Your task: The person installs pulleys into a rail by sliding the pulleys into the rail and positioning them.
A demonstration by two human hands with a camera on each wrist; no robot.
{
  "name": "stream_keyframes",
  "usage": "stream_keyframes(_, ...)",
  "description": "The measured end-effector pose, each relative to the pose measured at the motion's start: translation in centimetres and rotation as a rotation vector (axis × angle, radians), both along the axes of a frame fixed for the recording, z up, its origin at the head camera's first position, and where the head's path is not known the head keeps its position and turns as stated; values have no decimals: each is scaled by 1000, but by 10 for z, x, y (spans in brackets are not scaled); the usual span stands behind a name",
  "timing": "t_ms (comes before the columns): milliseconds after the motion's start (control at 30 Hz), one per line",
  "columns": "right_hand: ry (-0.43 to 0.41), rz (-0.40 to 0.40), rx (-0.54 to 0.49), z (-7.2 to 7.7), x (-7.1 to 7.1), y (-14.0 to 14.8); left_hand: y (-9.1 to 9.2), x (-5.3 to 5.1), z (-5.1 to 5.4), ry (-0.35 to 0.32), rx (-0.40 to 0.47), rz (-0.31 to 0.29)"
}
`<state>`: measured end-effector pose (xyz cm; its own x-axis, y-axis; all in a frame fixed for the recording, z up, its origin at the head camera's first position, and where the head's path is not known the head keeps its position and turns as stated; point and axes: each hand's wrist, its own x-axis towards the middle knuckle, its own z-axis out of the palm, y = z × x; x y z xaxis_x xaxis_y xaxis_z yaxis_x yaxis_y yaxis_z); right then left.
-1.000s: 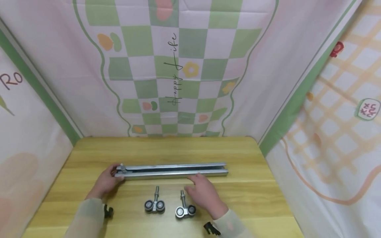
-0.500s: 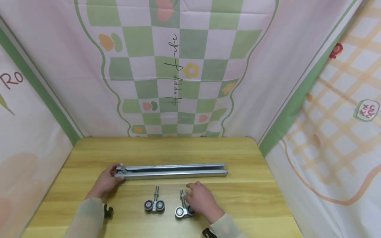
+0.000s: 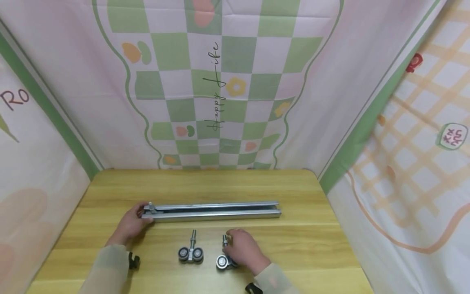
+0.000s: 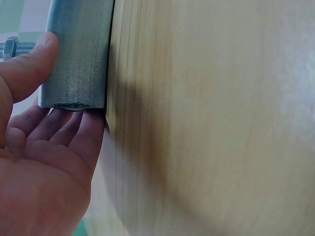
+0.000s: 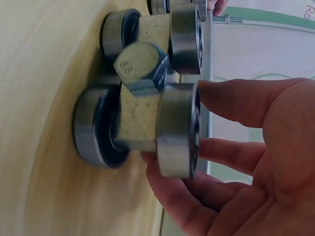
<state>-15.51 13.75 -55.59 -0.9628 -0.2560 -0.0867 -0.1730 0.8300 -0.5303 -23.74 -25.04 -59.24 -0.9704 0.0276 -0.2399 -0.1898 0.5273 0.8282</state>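
Observation:
In the head view a slotted metal rail (image 3: 216,216) lies across the table, a bolt (image 3: 151,207) standing up at its left end. My left hand (image 3: 130,223) grips that end; in the left wrist view its thumb presses the side of the rail (image 4: 78,59) and its fingers (image 4: 88,132) lie at the end. Below the rail are two wheeled trolleys with threaded stems. My right hand (image 3: 245,250) covers part of the right trolley (image 3: 222,262). The right wrist view shows thumb and curled fingers around this trolley (image 5: 140,108), at its wheels. The left trolley (image 3: 191,254) stands untouched.
The wooden table (image 3: 293,245) has a patterned cloth (image 3: 235,61) hanging behind it and more cloth at both sides. Small black pieces (image 3: 134,260) show beside both sleeves.
My right hand has left the rail's front edge and moved down and left onto the right trolley, its fingers now curled there. My left hand and the rail stay in place.

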Motion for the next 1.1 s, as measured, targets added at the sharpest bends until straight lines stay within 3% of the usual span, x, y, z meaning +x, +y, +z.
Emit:
stream_keyframes(433,-102,-22,-63,-12,-12,-5,-1,0,-1,4,-4,3)
stream_keyframes(1100,-146,-7,-207,-25,-16,3,-1,0,1,2,4,6)
